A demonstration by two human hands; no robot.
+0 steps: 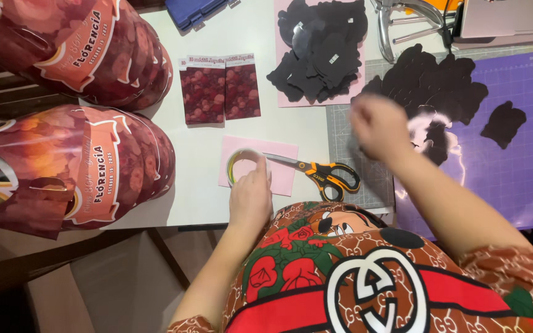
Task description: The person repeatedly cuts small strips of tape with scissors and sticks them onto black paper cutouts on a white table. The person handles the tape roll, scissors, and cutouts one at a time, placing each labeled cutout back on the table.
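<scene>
My left hand [251,196] rests on a roll of clear tape [242,161] that lies on a pink sheet [285,161] near the table's front edge. My right hand [380,128] is blurred, hovering over a grey cutting mat [343,132] next to a pile of black paper cutouts [430,83]. Whether it holds anything is unclear. Scissors with orange and black handles [325,174] lie between the two hands.
Stacks of red printed paper boxes [94,160] fill the left side. Two small red printed cards [220,89] lie on the white table [186,185]. More black cutouts [322,46] sit on pink paper at the back. A purple mat [516,160] carries one black cutout [504,123].
</scene>
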